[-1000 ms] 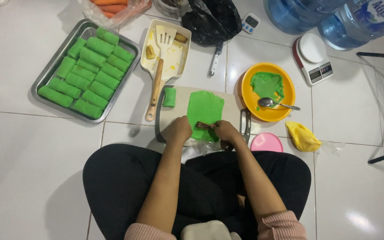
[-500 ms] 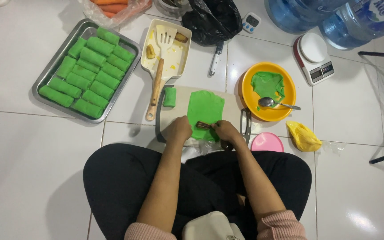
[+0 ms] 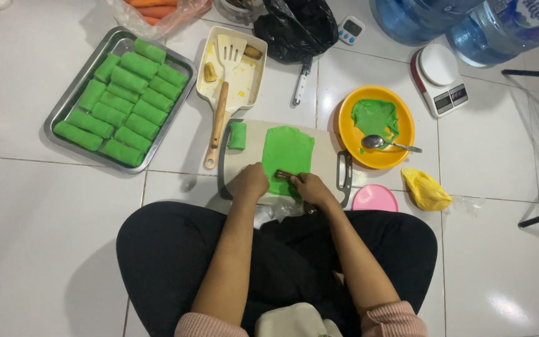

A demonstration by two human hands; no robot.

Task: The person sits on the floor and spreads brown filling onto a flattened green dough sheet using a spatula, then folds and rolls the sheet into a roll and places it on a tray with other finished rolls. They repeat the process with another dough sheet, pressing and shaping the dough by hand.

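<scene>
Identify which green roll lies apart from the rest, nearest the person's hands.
The single green roll on the cutting board, beside the flat green crepe; the other rolls sit packed in the metal tray.

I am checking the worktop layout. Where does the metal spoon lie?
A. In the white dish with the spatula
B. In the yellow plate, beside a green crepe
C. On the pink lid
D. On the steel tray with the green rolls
B: the metal spoon rests in the yellow plate, its bowl beside the green crepe lying there.
</scene>
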